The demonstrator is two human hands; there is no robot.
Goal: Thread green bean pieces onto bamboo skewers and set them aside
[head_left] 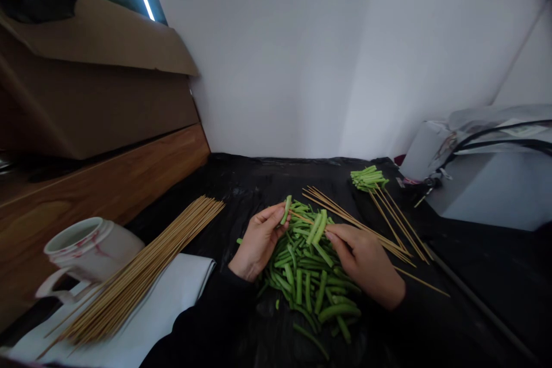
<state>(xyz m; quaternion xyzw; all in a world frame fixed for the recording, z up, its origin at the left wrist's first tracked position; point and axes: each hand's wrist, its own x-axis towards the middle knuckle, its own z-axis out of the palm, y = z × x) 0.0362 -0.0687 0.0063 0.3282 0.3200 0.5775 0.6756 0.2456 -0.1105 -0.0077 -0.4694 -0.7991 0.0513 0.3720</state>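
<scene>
A heap of cut green bean pieces [308, 276] lies on black plastic sheeting [241, 184] in front of me. My left hand [259, 240] pinches one bean piece [286, 209] upright between thumb and fingers, just above the heap's far left edge. A thin bamboo skewer [301, 217] pokes out beside that piece. My right hand [364, 261] rests palm down on the heap's right side, fingers curled onto the beans; what it grips is hidden.
A big bundle of bare bamboo skewers [142, 270] lies at the left over a white cloth [172, 299], beside a white mug [86, 247]. Several loaded skewers [379, 207] with beans [367, 178] lie at the back right. Grey box [487, 184] at right; cardboard boxes [95, 98] at left.
</scene>
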